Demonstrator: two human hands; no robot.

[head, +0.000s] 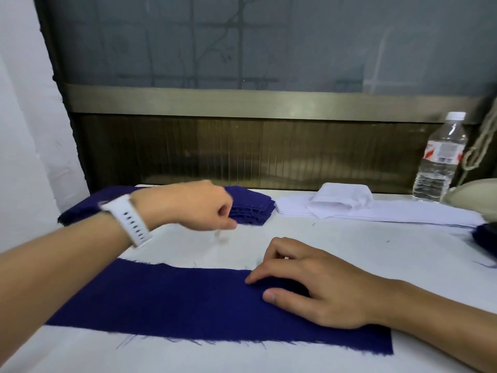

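White table (349,238) w/ navy cloth strip (174,300) lying flat across its near part. Right hand (317,286) rests on the strip's right end, fingers loosely bent, tips pressing cloth, gripping nothing. Left hand (199,205) hovers beyond the strip, fingers curled in a pinch. Navy cloth stack (255,208) sits just behind it; water bottle (439,157) at far right. Pale bit (219,236) hangs from the left fingertips, too blurred to ID.

a sewing workshop: stacked cut fabric pieces (252,208) on a worktable (349,238).
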